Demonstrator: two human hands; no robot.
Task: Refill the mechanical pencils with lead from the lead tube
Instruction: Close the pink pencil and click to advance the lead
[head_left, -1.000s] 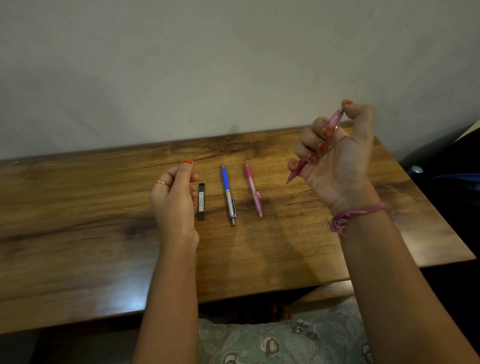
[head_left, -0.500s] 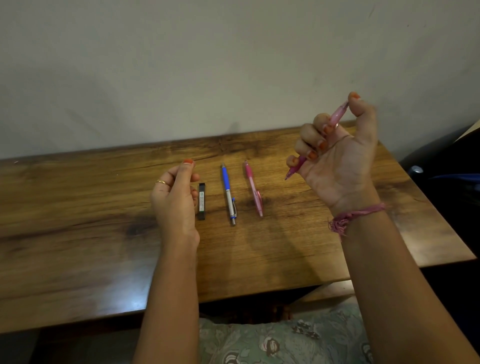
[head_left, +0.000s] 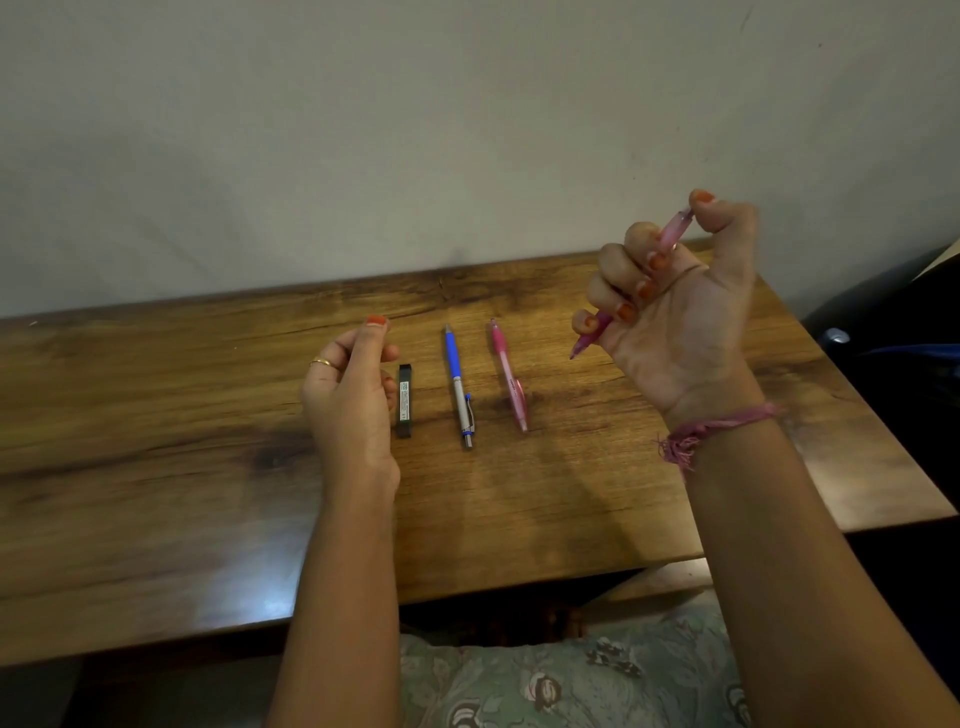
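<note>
Up above the right part of the wooden table (head_left: 156, 467), a translucent pink mechanical pencil (head_left: 670, 234) is gripped in the right hand (head_left: 675, 312), with four fingers curled round its barrel and the thumb bent over its top end. That pencil is held on a slant, its tip pointed down and to the left and its cap end raised toward the far right. A pink thread bracelet (head_left: 717, 428) is worn on the right wrist. To the left, the left hand (head_left: 353, 400) is held over the table with its thumb raised and its fingers loosely curled; whether anything small is pinched between them cannot be told, since the fingertips are turned away from the camera. A gold ring (head_left: 322, 362) is seen on one of its fingers. Just to the right of the left hand, the black lead tube (head_left: 404, 400) is laid flat on the table, its length running from near to far. Further right, a blue and silver mechanical pencil (head_left: 460, 387) is laid roughly parallel to the tube, its blue grip toward the far side. Right of that again, a second pink mechanical pencil (head_left: 510, 376) is laid in the same direction, slightly slanted. The three items on the table are kept apart from one another in a row. A pale plain wall (head_left: 467, 130) is seen behind the table, and floral-patterned fabric (head_left: 571, 680) is visible at the near edge, below the tabletop.
</note>
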